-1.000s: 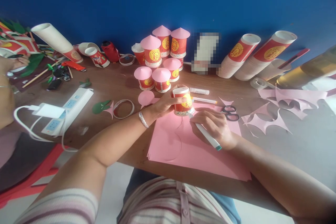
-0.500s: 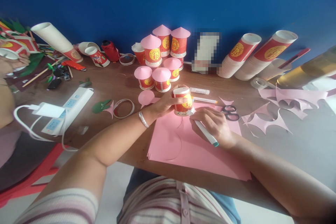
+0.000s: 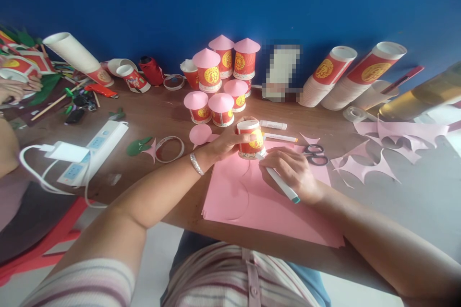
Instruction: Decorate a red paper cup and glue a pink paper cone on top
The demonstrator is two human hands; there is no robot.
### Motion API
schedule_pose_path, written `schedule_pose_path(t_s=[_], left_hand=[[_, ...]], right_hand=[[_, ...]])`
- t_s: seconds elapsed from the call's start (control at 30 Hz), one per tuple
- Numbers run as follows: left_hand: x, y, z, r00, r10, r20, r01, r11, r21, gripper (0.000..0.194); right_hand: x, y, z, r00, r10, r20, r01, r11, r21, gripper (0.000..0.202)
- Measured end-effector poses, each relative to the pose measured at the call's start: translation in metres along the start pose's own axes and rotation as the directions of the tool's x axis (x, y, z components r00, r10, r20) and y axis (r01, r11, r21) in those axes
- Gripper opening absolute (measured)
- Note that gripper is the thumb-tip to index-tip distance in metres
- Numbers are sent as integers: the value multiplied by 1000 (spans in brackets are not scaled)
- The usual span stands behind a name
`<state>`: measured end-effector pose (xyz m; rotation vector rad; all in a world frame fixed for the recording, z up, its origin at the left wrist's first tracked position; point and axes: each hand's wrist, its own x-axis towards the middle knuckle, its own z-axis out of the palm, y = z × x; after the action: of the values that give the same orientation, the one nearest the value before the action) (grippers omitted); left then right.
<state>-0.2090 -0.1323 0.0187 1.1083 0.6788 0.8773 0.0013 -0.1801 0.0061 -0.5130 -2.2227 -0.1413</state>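
Note:
A red and gold paper cup (image 3: 250,139) stands upside down on a sheet of pink paper (image 3: 266,201) near the table's front edge. My left hand (image 3: 225,143) grips the cup from the left side and holds it against the paper. My right hand (image 3: 293,172) holds a white marker with a green end (image 3: 279,182), its tip at the cup's base on the right. A drawn circle outline shows on the paper just in front of the cup.
Several red cups with pink cone lids (image 3: 219,79) stand behind. Scissors (image 3: 316,154), two glue sticks (image 3: 273,125), pink paper scraps (image 3: 374,153) and stacked cups (image 3: 355,76) lie right. A power strip (image 3: 90,151), tape ring (image 3: 169,148) and another person's hand (image 3: 16,88) are left.
My right hand with the marker has shifted slightly around the cup's base, tip closer to the rim. The left hand and cup have stayed in place.

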Motion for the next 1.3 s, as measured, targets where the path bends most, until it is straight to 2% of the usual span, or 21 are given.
schedule_pose_path(t_s=[0.37, 0.67, 0.97, 1.17, 1.3], left_hand=[[-1, 4, 4, 999, -41, -16, 41, 999, 20, 53], [-1, 4, 3, 1000, -16, 7, 16, 1000, 7, 50], [2, -4, -3, 999, 2, 38, -1, 999, -39, 48], [3, -9, -8, 997, 17, 76, -10, 996, -86, 41], [2, -9, -9, 1000, -30, 9, 31, 996, -81, 44]], right_hand=[[0, 2, 0, 1000, 18, 14, -18, 1000, -14, 28], [-1, 1, -1, 1000, 12, 26, -12, 1000, -16, 26], [1, -1, -4, 1000, 15, 9, -16, 1000, 20, 27], [2, -2, -2, 1000, -11, 0, 11, 1000, -1, 25], [1, -2, -1, 1000, -14, 14, 13, 1000, 28, 24]])
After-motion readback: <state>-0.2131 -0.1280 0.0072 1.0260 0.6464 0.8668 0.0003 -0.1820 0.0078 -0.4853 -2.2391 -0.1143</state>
